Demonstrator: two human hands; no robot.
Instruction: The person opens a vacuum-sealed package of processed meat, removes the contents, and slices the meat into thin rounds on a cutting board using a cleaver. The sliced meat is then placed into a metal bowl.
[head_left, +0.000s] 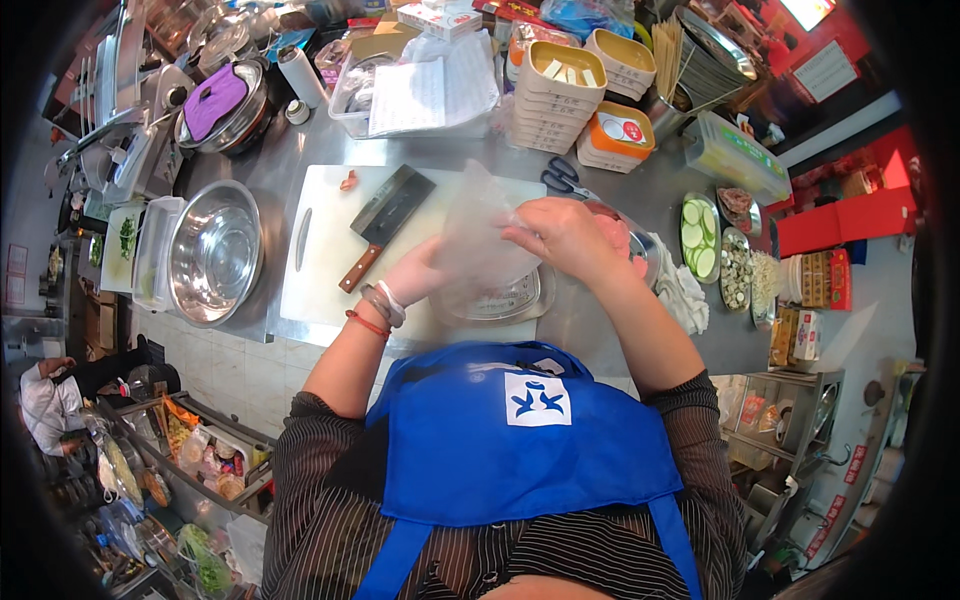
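A thin sheet of translucent plastic film, perhaps a bag or glove, spreads between my hands above the white cutting board. My right hand pinches its upper right edge between thumb and fingers. On the other side, my left hand reaches behind or into the film, which hides its fingers. A clear plastic container bearing writing is under the film at the board's near edge. Left of the film, a cleaver with a wooden handle lies flat on the board. A small reddish scrap is near the far edge.
A steel bowl stands left of the board. Scissors, a tray of pink slices and a white cloth lie right; beyond are dishes of sliced zucchini and chopped food. Stacked boxes stand behind.
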